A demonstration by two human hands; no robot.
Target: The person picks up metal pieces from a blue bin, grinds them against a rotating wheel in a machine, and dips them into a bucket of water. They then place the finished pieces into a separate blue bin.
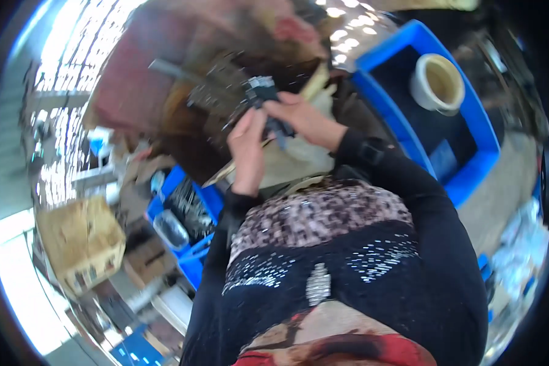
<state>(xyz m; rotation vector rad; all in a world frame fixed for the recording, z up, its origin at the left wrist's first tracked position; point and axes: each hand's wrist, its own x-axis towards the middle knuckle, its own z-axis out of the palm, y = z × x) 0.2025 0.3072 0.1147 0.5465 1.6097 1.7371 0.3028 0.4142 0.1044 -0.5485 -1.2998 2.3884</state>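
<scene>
1. At nine to eight o'clock I see a tan cardboard box (82,241); its top faces me, and I can't see what it holds.
2. Nearer, between eight and nine, is a blue bin (210,200) with a jumble of thin, greyish, shiny pieces (190,204) in it, too blurred for me to name. A clear plastic container (171,230) sits at its near-left edge; I can't make out its contents.
3. Toward eleven lies the dark brown table (183,143), sprinkled with small bright bits.
4. Just short of twelve, the left hand (248,146) has its grip closed, thumb and fingertips pinching the lower left of a small dark piece (263,93).
5. That piece is at twelve, held up above the lap with a pale end away from the body. I judge it light and fairly stiff, perhaps smooth enough to slip; I can't tell how fragile. I'd hold it by its sides near the middle, one hand steadying and the other turning.
6. Around twelve to one, the right hand (308,122) has its grip pinched on the same piece, fingertips close to the left's.
7. At two o'clock is a large blue crate (482,140), dark inside. A whitish bucket (418,85) stands at its far end, yellowish within; I can't tell whether it holds anything.
</scene>
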